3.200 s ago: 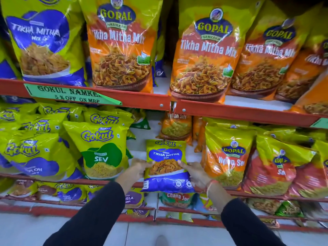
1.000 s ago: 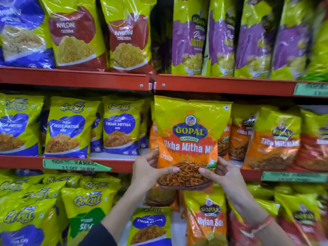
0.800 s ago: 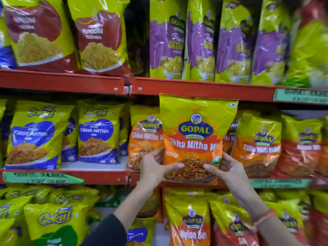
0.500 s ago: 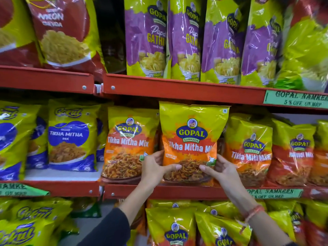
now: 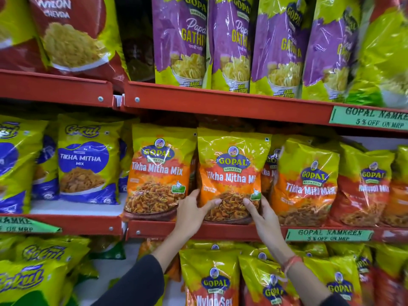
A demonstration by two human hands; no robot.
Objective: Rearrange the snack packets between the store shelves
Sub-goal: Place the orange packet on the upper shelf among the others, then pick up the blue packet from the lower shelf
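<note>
An orange and yellow Gopal Tikha Mitha Mix packet (image 5: 231, 168) stands upright on the middle red shelf (image 5: 220, 231), between two packets of the same kind. My left hand (image 5: 191, 212) grips its lower left corner, thumb across the front. My right hand (image 5: 262, 214) grips its lower right corner. The packet's bottom edge rests at the shelf's front lip.
Blue Gokul Tikha Mitha packets (image 5: 87, 164) stand left on the same shelf level. Purple Papdi Gathiya packets (image 5: 231, 43) fill the top shelf (image 5: 220, 102). Nylon Sev packets (image 5: 212, 281) sit below. Green price labels (image 5: 326, 235) hang on the shelf edges.
Both hands carried the orange packet up from lower down and pushed it back onto the middle shelf, among the matching packets. The view shifted right and upward.
</note>
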